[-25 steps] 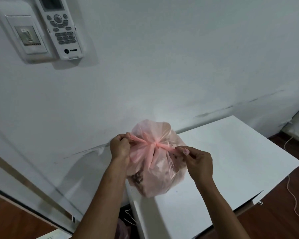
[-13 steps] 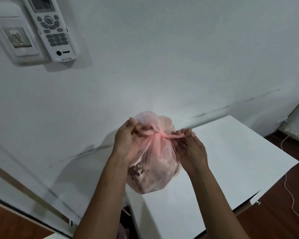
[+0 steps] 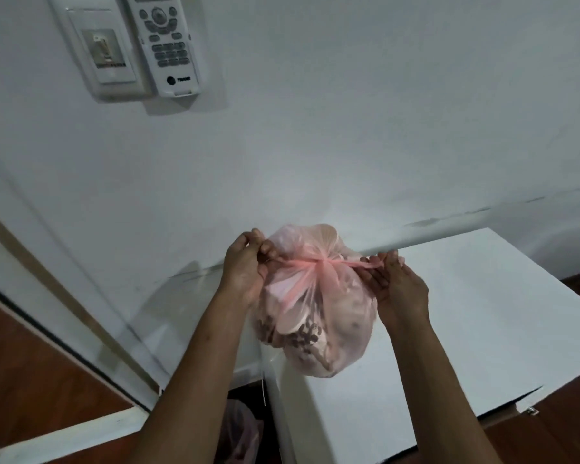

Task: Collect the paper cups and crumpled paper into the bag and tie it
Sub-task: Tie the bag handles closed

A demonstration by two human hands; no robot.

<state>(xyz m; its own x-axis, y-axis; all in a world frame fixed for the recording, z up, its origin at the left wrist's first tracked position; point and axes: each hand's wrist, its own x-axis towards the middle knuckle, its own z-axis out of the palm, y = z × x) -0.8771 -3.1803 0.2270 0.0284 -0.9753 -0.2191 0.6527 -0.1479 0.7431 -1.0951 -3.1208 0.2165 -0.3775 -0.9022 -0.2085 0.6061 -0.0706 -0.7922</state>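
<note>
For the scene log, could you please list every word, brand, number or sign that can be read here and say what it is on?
"TRANE", with a round logo beside it: on the lower part of the white remote control hung on the wall.
Remote's button markings: too small and blurred to read.
Wall switch plate beside the remote: dark marks under the switch, blurred, unreadable.
Dark pattern seen through the pink bag: shapes, not text.

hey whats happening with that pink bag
A person is tying off a full pink plastic bag at the corner of a white table. The left hand pinches one handle strip and the right hand pinches the other, either side of a knot at the bag's neck. Patterned paper cups show through the plastic.
</note>
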